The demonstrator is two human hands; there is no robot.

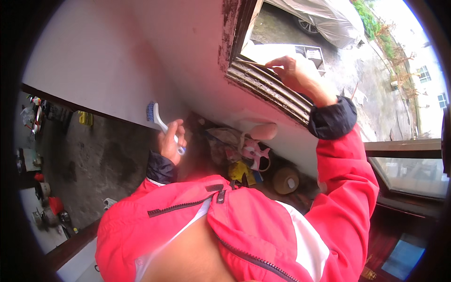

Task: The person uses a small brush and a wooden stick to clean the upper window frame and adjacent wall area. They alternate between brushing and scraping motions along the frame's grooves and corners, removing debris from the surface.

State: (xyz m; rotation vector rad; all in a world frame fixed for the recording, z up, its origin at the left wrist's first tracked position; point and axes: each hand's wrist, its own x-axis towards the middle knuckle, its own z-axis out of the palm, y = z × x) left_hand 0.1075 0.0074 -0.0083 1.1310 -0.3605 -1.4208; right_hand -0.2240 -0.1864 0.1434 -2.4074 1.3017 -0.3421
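My left hand [171,141] grips the white handle of a scrub brush [159,121] with blue bristles, held upright beside the white wall. My right hand [295,74] is over the sill of the window opening, pinching a thin stick [251,62] between thumb and fingertips. The stick reaches left toward the corner of the window frame [233,42], whose dark paint is worn. Beneath that hand run the grooved tracks of the sill [271,91], stained with dirt. I cannot tell whether the stick's tip touches the track.
Below the sill lie a yellow packet [241,172], a pink item [256,152] and a round brown object [286,180]. Outside stand a covered car [327,21] and a white box-like object [313,53]. A glass window panel [410,174] is at right. Through a doorway at left sits a yellow container [85,118].
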